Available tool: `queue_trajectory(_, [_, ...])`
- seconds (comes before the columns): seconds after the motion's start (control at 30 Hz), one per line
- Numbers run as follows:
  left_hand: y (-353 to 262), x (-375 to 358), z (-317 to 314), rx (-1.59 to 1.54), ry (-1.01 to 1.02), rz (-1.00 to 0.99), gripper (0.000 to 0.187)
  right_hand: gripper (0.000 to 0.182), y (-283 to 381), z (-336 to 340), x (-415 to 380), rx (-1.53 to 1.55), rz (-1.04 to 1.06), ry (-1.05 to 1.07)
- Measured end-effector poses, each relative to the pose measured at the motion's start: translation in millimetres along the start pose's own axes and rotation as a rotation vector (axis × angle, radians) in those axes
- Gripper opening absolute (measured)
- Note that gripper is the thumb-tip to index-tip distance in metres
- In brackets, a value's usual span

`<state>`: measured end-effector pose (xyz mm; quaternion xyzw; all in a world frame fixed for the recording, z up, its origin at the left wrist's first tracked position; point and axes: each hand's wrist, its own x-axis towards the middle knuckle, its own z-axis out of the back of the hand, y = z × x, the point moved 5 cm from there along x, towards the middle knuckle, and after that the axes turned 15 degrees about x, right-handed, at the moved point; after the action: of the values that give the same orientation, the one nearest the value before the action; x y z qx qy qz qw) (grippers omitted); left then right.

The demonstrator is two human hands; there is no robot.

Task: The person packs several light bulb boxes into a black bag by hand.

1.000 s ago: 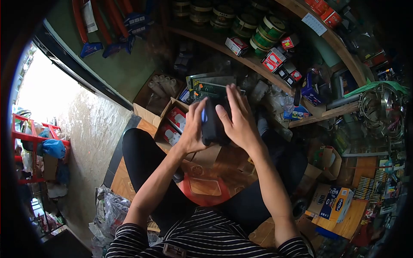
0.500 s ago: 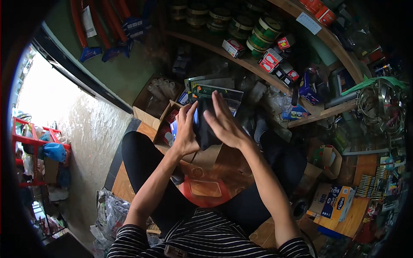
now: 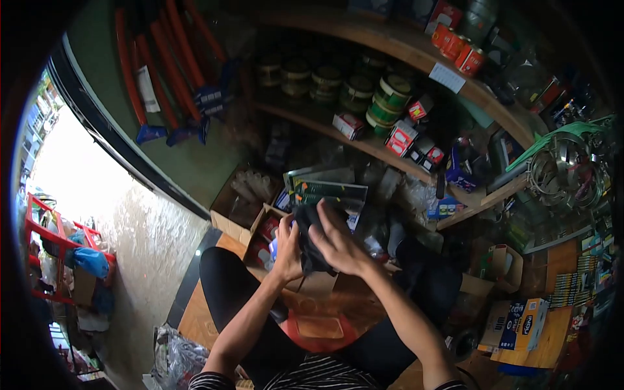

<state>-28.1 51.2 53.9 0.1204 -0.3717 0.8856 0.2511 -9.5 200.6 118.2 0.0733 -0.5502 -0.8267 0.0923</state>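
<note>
A black cloth (image 3: 314, 255) is bunched between my two hands, above an open cardboard box. My left hand (image 3: 286, 252) grips its left side, fingers bent at the upper edge; whether something firm sits inside the cloth is hidden. My right hand (image 3: 343, 247) lies against the cloth from the right, its fingers long and stretched. Just beyond the hands stands a dark green flat pack (image 3: 331, 192) with small orange marks. Left of my left hand, red and white boxes (image 3: 266, 229) sit in a carton.
Shelves hold green-labelled tins (image 3: 392, 94) and light-bulb boxes (image 3: 401, 138). Orange-handled tools (image 3: 175, 71) hang at the upper left. A red stool (image 3: 315, 325) is between my legs. A battery carton (image 3: 517, 324) is at the right, a red rack (image 3: 49, 224) by the bright doorway.
The view has tilted upward, so the scene sits lower and more of the upper shelf shows. My hands stay on the black cloth, the right one still flat against it.
</note>
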Motion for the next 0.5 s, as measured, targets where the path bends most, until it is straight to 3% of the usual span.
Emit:
queue_trajectory(0.13, [11, 1, -2, -0.072, -0.048, 0.048, 0.108, 0.067, 13, -12, -8, -0.014, 0.186, 0.028])
queue_trajectory(0.2, [0, 2, 7, -0.068, 0.037, -0.002, 0.105, 0.067, 7, 1, 3, 0.098, 0.052, -0.068])
queue_trajectory(0.23, [-1, -1, 1, -0.046, 0.04, -0.012, 0.106, 0.067, -3, 9, 8, 0.004, 0.02, -0.137])
queue_trajectory(0.33, [-6, -5, -3, 0.0, 0.056, -0.041, 0.107, 0.068, -19, 15, 7, 0.011, -0.102, -0.142])
queue_trajectory(0.5, [7, -4, -1, -0.029, -0.002, 0.011, 0.107, 0.069, -2, -19, -11, -0.082, 0.172, 0.002])
